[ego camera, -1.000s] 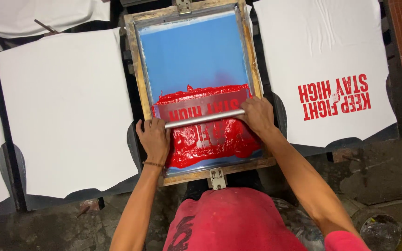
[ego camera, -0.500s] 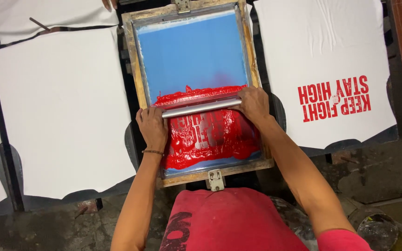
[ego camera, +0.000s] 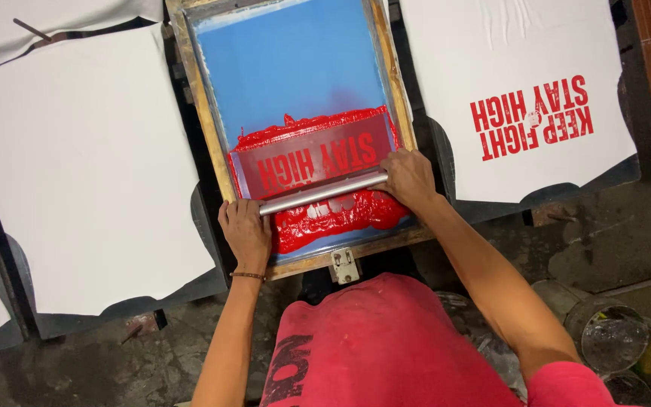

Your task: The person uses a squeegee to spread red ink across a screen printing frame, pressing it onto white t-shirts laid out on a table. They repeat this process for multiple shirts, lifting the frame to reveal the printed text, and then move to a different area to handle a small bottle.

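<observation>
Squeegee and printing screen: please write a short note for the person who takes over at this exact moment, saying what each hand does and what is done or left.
Left hand grips the left end of the metal squeegee; right hand grips its right end. The squeegee lies across the blue screen in its wooden frame, in the lower half, with red ink on both sides of it. The white shirt on the right already carries a red print. The white shirt on the left is blank. The upper mesh shows no ink.

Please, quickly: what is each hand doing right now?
Left hand: closed on the squeegee, at its left end.
Right hand: closed on its right end.
</observation>
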